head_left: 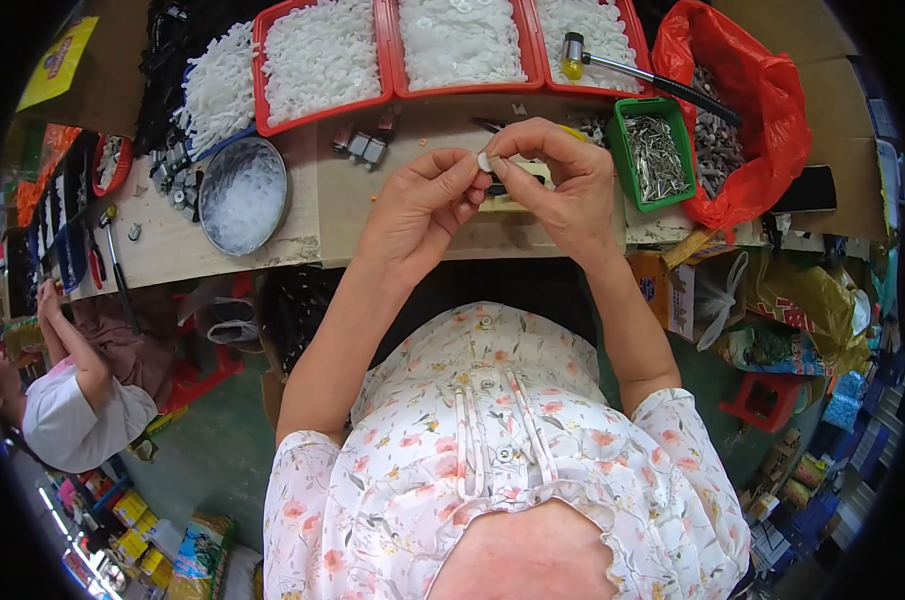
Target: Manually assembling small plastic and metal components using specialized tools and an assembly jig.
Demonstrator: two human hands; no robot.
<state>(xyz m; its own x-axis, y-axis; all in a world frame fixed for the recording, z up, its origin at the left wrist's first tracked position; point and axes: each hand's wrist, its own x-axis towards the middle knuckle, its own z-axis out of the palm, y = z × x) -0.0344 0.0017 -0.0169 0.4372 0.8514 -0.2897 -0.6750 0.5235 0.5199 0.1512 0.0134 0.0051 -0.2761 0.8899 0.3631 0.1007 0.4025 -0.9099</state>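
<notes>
Above the workbench [348, 225], my left hand [431, 200] and my right hand [563, 185] meet at their fingertips. Pinched between them is a small white plastic piece [484, 161], its exact kind too small to make out. Both hands are closed on it. Under the right hand lies a dark and pale yellow object [513, 197], mostly covered. Past the left hand, small grey metal-and-plastic parts [366, 148] rest on the bench. The handles of a tool show partly behind the right fingers.
Red trays [393, 88] of white plastic parts line the back. A metal bowl [285, 190] stands left. Right are a green basket [685, 150] of metal pins, a hammer [628, 70] and a red bag [788, 120]. Another person [83, 410] sits at far left.
</notes>
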